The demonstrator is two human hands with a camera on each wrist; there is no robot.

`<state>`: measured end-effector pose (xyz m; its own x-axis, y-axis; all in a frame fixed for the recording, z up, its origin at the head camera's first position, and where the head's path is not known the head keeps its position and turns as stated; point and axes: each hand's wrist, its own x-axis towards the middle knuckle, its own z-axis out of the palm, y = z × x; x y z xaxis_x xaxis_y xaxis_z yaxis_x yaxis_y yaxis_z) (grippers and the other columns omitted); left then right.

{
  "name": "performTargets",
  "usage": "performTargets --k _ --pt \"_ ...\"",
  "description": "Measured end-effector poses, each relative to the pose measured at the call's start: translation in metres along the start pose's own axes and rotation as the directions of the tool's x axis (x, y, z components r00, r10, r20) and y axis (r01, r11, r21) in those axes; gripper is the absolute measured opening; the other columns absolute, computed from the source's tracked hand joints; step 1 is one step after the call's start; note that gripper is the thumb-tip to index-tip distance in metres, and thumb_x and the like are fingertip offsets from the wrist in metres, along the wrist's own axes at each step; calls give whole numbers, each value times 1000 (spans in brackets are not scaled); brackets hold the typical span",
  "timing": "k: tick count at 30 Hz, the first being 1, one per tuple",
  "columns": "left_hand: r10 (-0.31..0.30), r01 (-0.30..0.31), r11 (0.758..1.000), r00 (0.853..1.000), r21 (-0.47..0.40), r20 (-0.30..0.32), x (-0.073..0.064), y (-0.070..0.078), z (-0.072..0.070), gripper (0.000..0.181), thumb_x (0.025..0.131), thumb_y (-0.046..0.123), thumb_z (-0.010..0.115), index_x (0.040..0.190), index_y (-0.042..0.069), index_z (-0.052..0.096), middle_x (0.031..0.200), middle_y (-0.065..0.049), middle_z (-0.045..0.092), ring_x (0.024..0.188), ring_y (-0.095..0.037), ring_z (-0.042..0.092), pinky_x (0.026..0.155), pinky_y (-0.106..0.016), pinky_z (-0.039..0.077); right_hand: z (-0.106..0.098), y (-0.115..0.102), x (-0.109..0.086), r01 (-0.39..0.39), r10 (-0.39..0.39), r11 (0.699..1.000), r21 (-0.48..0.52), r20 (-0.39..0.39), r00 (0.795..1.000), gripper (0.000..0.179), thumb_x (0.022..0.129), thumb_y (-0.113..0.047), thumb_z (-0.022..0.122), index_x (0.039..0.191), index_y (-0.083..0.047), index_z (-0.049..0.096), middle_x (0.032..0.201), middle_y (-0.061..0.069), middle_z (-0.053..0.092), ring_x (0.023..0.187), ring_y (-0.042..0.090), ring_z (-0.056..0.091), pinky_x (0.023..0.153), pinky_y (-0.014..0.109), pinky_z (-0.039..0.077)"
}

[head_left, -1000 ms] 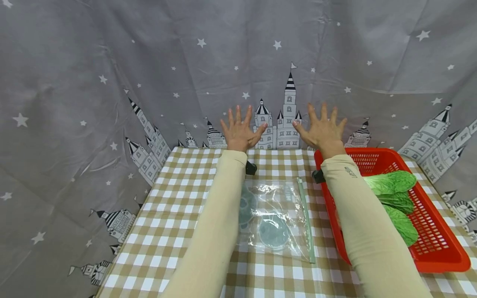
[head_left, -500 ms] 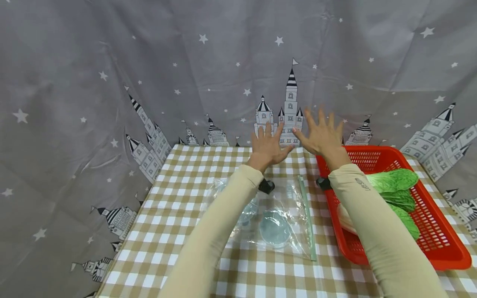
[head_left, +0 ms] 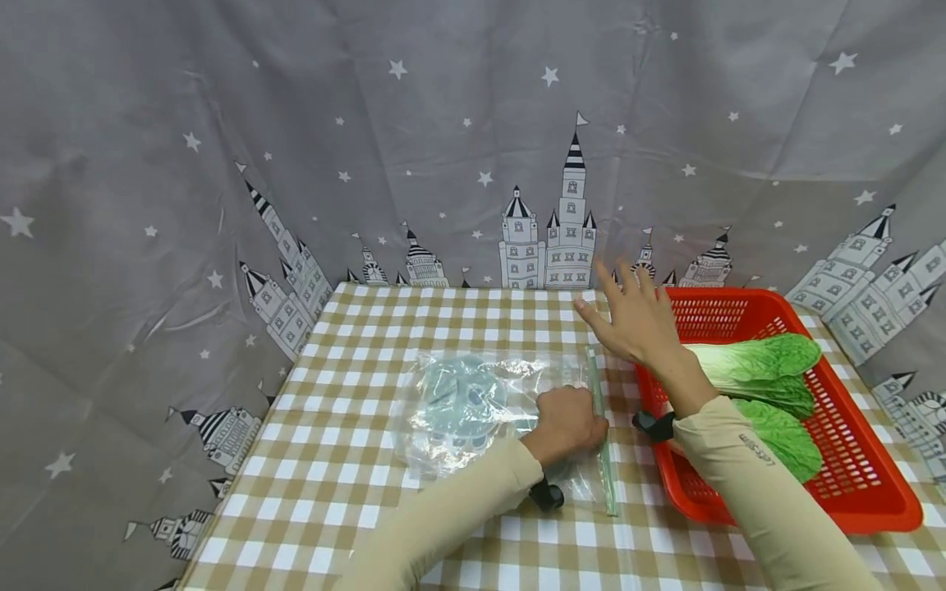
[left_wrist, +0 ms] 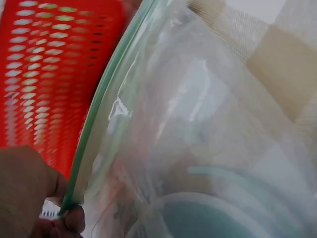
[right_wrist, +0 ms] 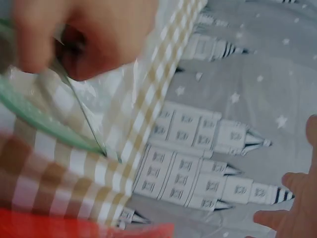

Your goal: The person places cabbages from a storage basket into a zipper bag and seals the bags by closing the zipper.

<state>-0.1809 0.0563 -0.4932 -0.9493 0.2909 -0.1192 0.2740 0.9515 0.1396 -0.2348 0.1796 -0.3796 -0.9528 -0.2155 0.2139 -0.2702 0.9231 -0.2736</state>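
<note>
On my feed, the left hand hides its own fingertips and the pinched stretch of green zip strip, plus some clear bag beneath. Right of that grip, a sleeve covers part of the greens. I get the right hand cropped, the basket blurred.

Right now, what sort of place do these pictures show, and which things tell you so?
Probably a staged indoor work spot, though no wider room shows: a castle-printed curtain hangs beyond the table, a checked tablecloth covers it, and there the left hand pinches a bag.
</note>
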Motion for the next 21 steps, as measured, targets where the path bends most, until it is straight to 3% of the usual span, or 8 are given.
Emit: performTargets --k 3,7,12,16,18,21 --pt "5 -9 992 999 -128 -34 -7 -16 -4 30 84 39 59 62 20 59 60 0 58 54 -17 57 46 -39 42 3 -11 -14 42 -42 998 55 0 999 71 100 -57 38 156 -15 25 155 27 23 139 52 19 106 68 18" --pt "26 -52 954 995 -297 -92 -18 -40 -14 31 84 31 58 57 20 50 52 4 50 46 -14 48 41 -35 37 14 -30 -38 90 -97 974 206 21 995 65 104 -48 36 155 -10 26 155 29 22 141 50 18 109 64 17" --pt "34 -92 908 989 -409 -147 -29 -63 -24 29 87 26 53 60 20 48 50 6 46 44 -11 43 39 -31 35 49 -54 -75 66 -103 894 442 59 993 57 107 -28 35 151 6 25 154 30 21 143 45 18 112 58 17" --pt "27 -103 875 986 -472 -164 -35 -73 -28 31 91 23 48 60 18 47 51 6 45 44 -11 43 39 -29 34 87 -58 -98 40 -75 837 545 43 996 50 106 -14 38 144 16 27 152 32 24 142 41 22 113 52 20" --pt "18 -109 840 985 -531 -174 -38 -77 -29 31 90 19 47 60 16 44 51 5 43 44 -12 40 40 -28 33 104 -58 -106 47 -73 836 547 24 997 48 105 -12 40 142 18 30 150 33 27 141 41 25 112 52 22" --pt "-8 -126 748 980 -652 -199 -40 -81 -30 32 90 14 46 59 15 40 52 4 39 46 -12 36 45 -26 32 122 -58 -116 87 -114 876 474 28 993 53 101 -14 52 140 17 36 149 34 30 139 43 28 110 54 25"
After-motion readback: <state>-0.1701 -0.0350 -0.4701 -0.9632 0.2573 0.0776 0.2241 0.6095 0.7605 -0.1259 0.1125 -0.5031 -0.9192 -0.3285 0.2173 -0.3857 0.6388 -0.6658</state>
